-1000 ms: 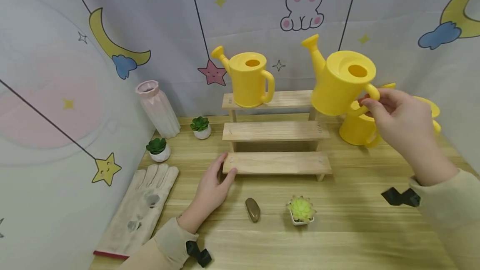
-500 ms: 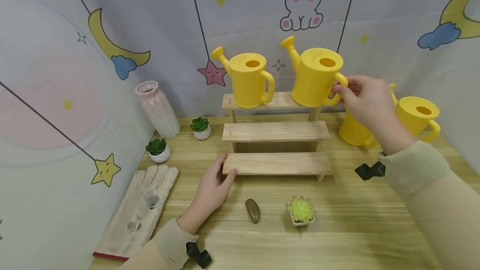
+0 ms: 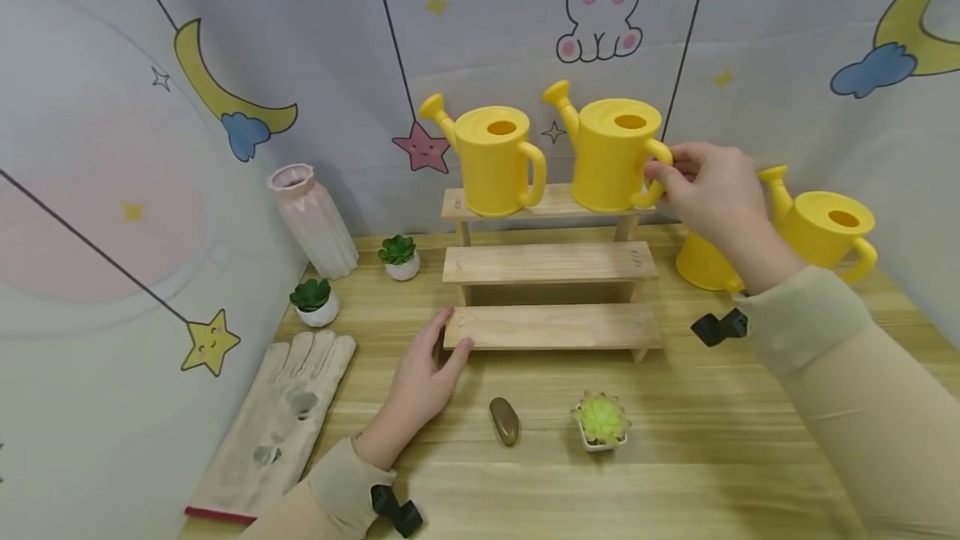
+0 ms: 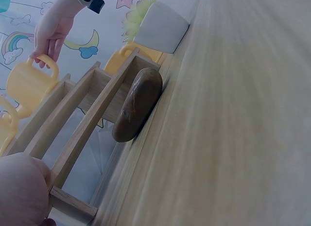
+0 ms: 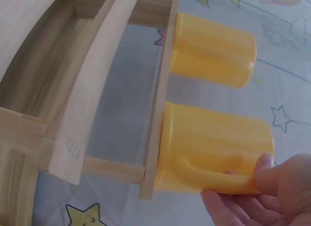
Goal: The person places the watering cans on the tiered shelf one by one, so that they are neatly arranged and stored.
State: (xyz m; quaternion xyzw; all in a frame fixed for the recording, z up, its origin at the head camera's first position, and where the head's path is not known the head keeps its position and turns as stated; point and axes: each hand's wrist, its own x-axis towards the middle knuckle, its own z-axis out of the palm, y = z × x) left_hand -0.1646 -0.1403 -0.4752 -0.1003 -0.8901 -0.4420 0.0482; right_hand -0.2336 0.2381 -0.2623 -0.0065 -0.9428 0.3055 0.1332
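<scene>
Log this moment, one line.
left hand: holds pale wooden three-tier stand | right hand: grips yellow plastic watering can on top tier

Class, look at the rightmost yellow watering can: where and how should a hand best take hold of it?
Probably by its handle, approached from the right. On the rightmost watering can, the looped handle juts out that way, opposite the spout and away from the neighbouring can. Fingers could curl through the loop, thumb closing outside.
</scene>
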